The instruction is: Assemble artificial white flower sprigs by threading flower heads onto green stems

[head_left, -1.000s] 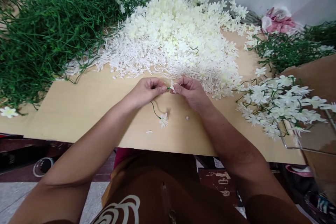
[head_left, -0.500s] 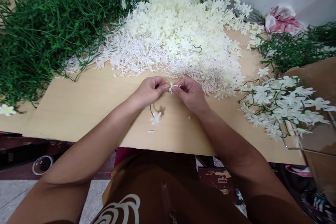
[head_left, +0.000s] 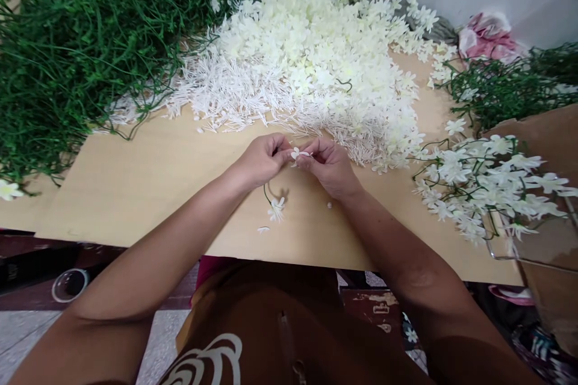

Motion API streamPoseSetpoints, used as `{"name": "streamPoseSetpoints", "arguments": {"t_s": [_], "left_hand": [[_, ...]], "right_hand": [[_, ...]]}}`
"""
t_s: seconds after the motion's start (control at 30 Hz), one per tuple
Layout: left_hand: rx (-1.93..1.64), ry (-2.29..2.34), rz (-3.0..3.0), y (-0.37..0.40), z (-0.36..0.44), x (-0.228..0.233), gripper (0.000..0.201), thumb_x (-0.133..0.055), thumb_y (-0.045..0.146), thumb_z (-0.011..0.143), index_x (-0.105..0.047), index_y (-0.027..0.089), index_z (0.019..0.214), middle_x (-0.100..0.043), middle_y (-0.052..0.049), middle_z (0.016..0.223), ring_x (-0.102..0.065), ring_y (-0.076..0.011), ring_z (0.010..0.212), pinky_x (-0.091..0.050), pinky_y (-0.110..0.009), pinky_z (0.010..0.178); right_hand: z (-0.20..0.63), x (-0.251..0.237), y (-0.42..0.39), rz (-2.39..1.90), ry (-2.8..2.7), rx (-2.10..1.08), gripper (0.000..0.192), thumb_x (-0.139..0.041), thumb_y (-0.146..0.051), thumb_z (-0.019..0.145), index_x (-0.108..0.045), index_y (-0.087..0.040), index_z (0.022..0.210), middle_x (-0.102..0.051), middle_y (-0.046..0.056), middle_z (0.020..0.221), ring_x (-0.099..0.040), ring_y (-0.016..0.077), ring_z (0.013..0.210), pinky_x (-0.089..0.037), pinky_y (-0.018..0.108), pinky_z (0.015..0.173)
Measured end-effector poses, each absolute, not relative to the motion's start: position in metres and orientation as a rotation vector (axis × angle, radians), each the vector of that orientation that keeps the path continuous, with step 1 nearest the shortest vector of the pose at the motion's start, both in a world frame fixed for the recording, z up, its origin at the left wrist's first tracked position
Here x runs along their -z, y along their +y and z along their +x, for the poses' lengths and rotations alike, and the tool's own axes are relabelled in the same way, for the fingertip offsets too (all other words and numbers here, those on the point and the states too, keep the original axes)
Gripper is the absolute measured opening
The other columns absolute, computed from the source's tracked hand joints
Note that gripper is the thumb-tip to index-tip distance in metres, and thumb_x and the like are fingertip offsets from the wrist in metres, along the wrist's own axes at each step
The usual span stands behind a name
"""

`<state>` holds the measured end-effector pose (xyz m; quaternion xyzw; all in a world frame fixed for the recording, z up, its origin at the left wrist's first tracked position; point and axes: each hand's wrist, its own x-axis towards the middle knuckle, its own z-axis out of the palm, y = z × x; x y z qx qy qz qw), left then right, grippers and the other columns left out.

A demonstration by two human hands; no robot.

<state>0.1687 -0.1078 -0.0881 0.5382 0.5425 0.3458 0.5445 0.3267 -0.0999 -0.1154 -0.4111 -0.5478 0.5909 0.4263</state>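
Both bare forearms reached forward from the bottom corners of the head view and converged toward the middle, so that the arms formed a narrow wedge. The left hand [head_left: 262, 159] lay knuckles up, its fingers curled under and the thumb and forefinger pressed together at the tips in a pinch. The right hand [head_left: 332, 165] mirrored it, wrist slightly bent, fingers folded inward and its thumb and forefinger likewise closed in a pinch. The fingertips of the two hands met, touching or nearly so, between the knuckles. Both wrists sat low, and the elbows stayed wide apart, out near the edges of the view.
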Motion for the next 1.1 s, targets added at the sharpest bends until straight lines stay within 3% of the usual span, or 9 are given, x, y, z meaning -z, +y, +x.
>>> {"name": "streamPoseSetpoints", "arguments": {"t_s": [0.53, 0.8, 1.1], "left_hand": [[-0.782, 1.185, 1.182, -0.106, 0.163, 0.085, 0.027, -0.064, 0.010, 0.068, -0.042, 0.017, 0.055, -0.035, 0.008, 0.049, -0.028, -0.0052, 0.050, -0.022, -0.022, 0.051], [-0.791, 1.181, 1.285, -0.102, 0.159, 0.089, 0.025, -0.070, 0.032, 0.072, -0.053, 0.016, 0.063, -0.044, 0.005, 0.055, -0.037, -0.0074, 0.054, -0.029, -0.023, 0.054], [-0.683, 1.049, 1.571, -0.103, 0.157, 0.090, 0.033, -0.048, 0.043, 0.086, -0.055, 0.015, 0.070, -0.055, 0.001, 0.068, -0.048, -0.0106, 0.067, -0.041, -0.025, 0.072]], "right_hand": [[0.314, 0.112, -0.104, -0.969, -1.353, -1.460, 0.041, -0.086, -0.046, 0.055, -0.055, -0.021, 0.063, -0.064, -0.001, 0.069, -0.060, 0.0126, 0.069, -0.051, 0.030, 0.069], [0.324, 0.112, -0.098, -1.011, -1.332, -1.528, 0.041, -0.084, -0.049, 0.057, -0.058, -0.019, 0.069, -0.062, -0.004, 0.064, -0.056, 0.0088, 0.058, -0.054, 0.027, 0.061], [0.332, 0.111, -0.097, -0.921, -1.220, -1.686, 0.034, -0.083, -0.043, 0.064, -0.061, -0.019, 0.073, -0.064, -0.004, 0.064, -0.063, 0.0096, 0.063, -0.054, 0.025, 0.069]]}}
